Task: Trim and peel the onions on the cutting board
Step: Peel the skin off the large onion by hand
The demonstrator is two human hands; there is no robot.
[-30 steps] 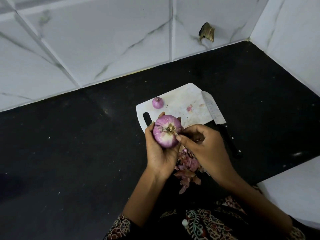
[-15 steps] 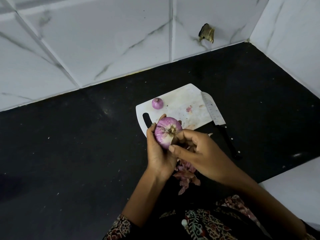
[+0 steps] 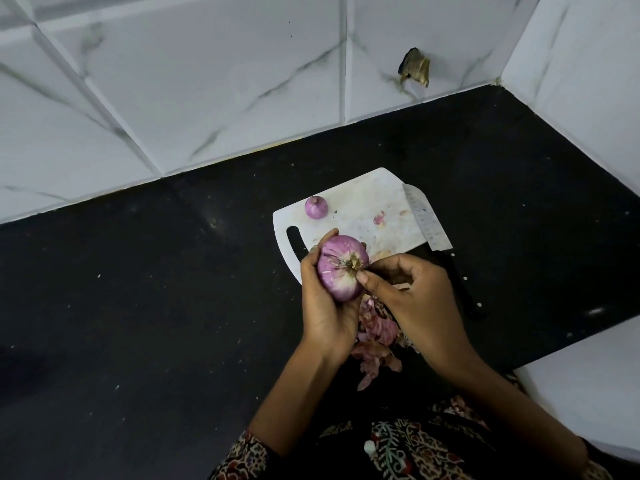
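The left hand (image 3: 325, 306) still cupped the large purple onion (image 3: 343, 268), root end up, above the near edge of the white plastic cutting board (image 3: 363, 209). The right hand (image 3: 415, 299), at 3 o'clock, had gone from pulling skin back to pinching at the root. Peeling looked unfinished; the steel knife (image 3: 427, 223) lay untouched.

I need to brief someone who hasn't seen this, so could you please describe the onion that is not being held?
On the black counter lies a white cutting board. The small onion sits alone near the board's far left edge, much smaller than the big onion in the left hand.
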